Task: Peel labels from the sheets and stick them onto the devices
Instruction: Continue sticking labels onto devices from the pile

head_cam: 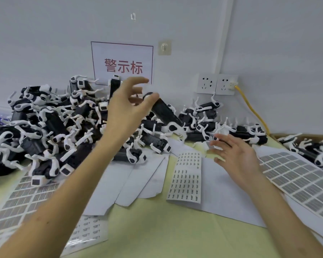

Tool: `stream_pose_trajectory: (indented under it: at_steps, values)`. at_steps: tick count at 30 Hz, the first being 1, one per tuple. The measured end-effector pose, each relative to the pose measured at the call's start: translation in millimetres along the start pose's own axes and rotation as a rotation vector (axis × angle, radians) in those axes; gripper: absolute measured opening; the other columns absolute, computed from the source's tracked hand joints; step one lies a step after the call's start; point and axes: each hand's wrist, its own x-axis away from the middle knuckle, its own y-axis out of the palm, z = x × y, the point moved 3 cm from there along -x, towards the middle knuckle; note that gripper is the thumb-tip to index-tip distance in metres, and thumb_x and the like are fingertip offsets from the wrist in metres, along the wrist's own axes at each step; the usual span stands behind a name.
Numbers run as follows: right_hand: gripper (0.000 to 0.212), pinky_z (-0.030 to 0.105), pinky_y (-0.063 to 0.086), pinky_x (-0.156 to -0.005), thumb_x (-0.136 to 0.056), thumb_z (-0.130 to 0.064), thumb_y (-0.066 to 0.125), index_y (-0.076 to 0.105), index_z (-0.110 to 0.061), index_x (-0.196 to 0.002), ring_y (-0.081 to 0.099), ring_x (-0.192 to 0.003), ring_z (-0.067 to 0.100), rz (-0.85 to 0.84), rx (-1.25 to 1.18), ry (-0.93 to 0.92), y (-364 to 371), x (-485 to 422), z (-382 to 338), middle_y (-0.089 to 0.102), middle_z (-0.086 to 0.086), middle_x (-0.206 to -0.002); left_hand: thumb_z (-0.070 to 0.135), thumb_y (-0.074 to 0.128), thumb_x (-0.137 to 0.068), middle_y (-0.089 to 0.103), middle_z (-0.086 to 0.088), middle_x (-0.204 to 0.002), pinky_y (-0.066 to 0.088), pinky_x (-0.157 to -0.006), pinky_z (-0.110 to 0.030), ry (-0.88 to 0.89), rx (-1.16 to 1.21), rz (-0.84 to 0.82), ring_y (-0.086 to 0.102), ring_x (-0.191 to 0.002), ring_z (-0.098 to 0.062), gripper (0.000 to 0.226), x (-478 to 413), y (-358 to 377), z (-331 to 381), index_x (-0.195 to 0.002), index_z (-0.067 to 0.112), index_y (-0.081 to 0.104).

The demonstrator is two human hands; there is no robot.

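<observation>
The device (pixel 165 113), a black body with white clips, hangs tilted in the air above the table: its upper end is at the left hand (pixel 127 108) and its lower white end points down to the right, over the heap. The left forearm rises steeply from the lower left edge with the wrist bent. The thumb and a lower finger pinch the device's top end, while the forefinger is lifted and curved clear of it.

The right hand (pixel 235 155) is lower and to the right, palm turned inward, fingers stretched almost straight and slightly spread toward the left. A small barcode label (pixel 209 145) sits at its fingertips; blur hides whether it sticks to them.

Beneath the hands lie white backing papers (pixel 138 179) and a sheet of small printed labels (pixel 186 179). A sheet of grey labels (pixel 296 183) lies to the right and another grey sheet (pixel 26 198) to the left, on the yellow-green table (pixel 157 229).

A large pile of devices (pixel 54 123) fills the left, a smaller cluster (pixel 213 123) sits against the wall, and more lie in a box (pixel 315 146).

On the wall are a sign with red characters (pixel 122 64), two sockets (pixel 217 84) and a yellow cable (pixel 250 107).
</observation>
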Motion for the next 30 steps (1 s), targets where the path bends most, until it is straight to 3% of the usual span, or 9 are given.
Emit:
stream_pose_trajectory:
  at_steps: [6,8,11,14,17,21,23,26,30]
  values:
    - [0.054,0.048,0.045,-0.098,-0.089,-0.053,0.050,0.064,-0.009,-0.117,0.065,-0.123,0.034,-0.157,0.103,0.038,24,6,14,0.069,0.020,-0.127,0.035,0.078,-0.090,0.074,0.001,-0.102,0.055,-0.065,-0.020,-0.251,0.400,-0.101,0.071,-0.080,-0.008,0.031,50,82,-35,-0.116,0.029,0.063]
    - [0.048,0.045,0.046,-0.092,-0.093,-0.049,0.050,0.071,-0.014,-0.117,0.069,-0.114,0.035,-0.148,0.108,-0.004,25,9,12,0.069,0.013,-0.129,0.041,0.079,-0.086,0.072,0.001,-0.096,0.054,-0.063,-0.020,-0.306,0.443,-0.089,0.068,-0.075,-0.007,0.036,59,89,-49,-0.115,0.027,0.063]
    - [0.029,0.035,0.052,-0.079,-0.105,-0.026,0.052,0.072,-0.022,-0.125,0.072,-0.100,0.031,-0.126,0.202,-0.099,20,10,7,0.068,0.005,-0.128,0.034,0.081,-0.090,0.071,-0.004,-0.100,0.056,-0.063,-0.023,-0.232,0.380,-0.142,0.069,-0.079,-0.010,0.035,65,93,-59,-0.116,0.026,0.060]
    - [0.029,0.033,0.044,-0.067,-0.097,-0.032,0.064,0.074,-0.020,-0.121,0.064,-0.082,0.023,-0.162,0.270,-0.024,22,11,9,0.070,0.006,-0.104,0.032,0.079,-0.092,0.072,0.010,-0.094,0.055,-0.068,-0.022,-0.184,0.348,-0.189,0.067,-0.086,-0.005,0.027,68,94,-63,-0.109,0.031,0.058]
    - [0.029,0.030,0.039,-0.057,-0.099,-0.033,0.059,0.077,-0.018,-0.116,0.055,-0.067,0.020,-0.172,0.246,0.051,25,12,11,0.063,0.002,-0.086,0.044,0.080,-0.084,0.070,0.007,-0.095,0.054,-0.071,-0.021,-0.332,0.421,-0.255,0.066,-0.085,-0.008,0.034,71,93,-68,-0.107,0.028,0.062]
    - [0.031,0.026,0.036,-0.051,-0.096,-0.037,0.060,0.078,-0.020,-0.114,0.049,-0.060,0.017,-0.178,0.203,0.149,22,11,16,0.058,0.003,-0.088,0.049,0.079,-0.081,0.068,-0.004,-0.094,0.054,-0.075,-0.029,-0.512,0.518,-0.450,0.066,-0.081,-0.019,0.032,78,98,-71,-0.104,0.028,0.071]
    - [0.035,0.028,0.039,-0.051,-0.094,-0.041,0.061,0.078,-0.020,-0.116,0.052,-0.062,0.020,-0.193,0.181,0.179,22,11,17,0.060,0.007,-0.092,0.054,0.080,-0.076,0.069,-0.011,-0.095,0.052,-0.080,-0.036,-0.539,0.528,-0.457,0.066,-0.083,-0.026,0.034,78,99,-70,-0.098,0.030,0.073]
    - [0.039,0.032,0.050,-0.059,-0.096,-0.045,0.056,0.076,-0.021,-0.119,0.068,-0.077,0.027,-0.234,0.203,0.165,25,11,18,0.070,0.015,-0.110,0.053,0.081,-0.080,0.069,-0.012,-0.089,0.052,-0.079,-0.041,-0.549,0.504,-0.361,0.063,-0.077,-0.029,0.026,76,98,-74,-0.091,0.030,0.075]
    - [0.039,0.034,0.053,-0.096,-0.107,-0.047,0.036,0.065,-0.037,-0.133,0.060,-0.124,0.013,-0.110,0.512,-0.020,24,8,22,0.066,-0.005,-0.132,0.037,0.076,-0.093,0.072,-0.011,-0.085,0.061,-0.064,-0.034,-0.600,0.520,-0.243,0.069,-0.067,-0.022,0.020,78,101,-81,-0.095,0.017,0.073]
